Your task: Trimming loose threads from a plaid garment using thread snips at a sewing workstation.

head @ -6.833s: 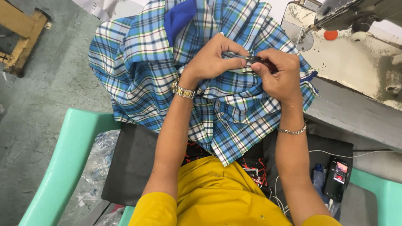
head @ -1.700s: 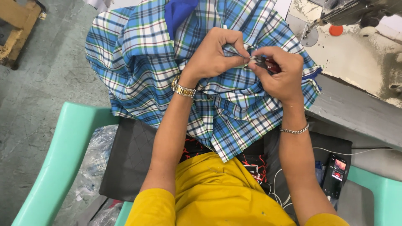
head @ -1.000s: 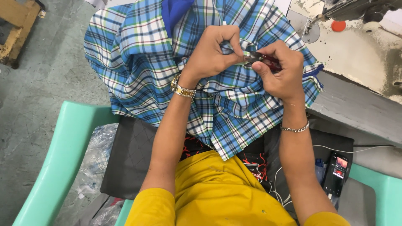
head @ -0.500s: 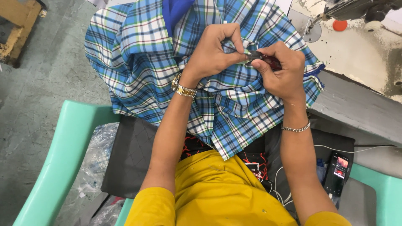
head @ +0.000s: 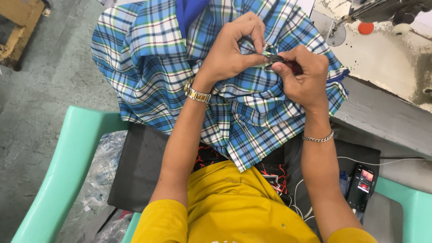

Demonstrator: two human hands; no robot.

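A blue, green and white plaid garment (head: 148,67) with a solid blue lining lies over my lap and the edge of a sewing table. My left hand (head: 231,49), with a gold watch at the wrist, pinches a fold of the plaid cloth between thumb and fingers. My right hand (head: 303,76), with a chain bracelet, grips a small dark red-handled cutting tool (head: 283,60) whose metal tip touches the pinched fold. Both hands meet at the same spot on the garment.
A worn white sewing machine bed (head: 387,58) with its needle arm and a red knob is at the upper right. I sit in a mint-green plastic chair (head: 76,157). A phone (head: 362,184) with a cable rests by my right thigh. A wooden stool (head: 18,31) stands at the upper left.
Both hands stayed together on the same fold, with small finger shifts. The view has drifted slightly.
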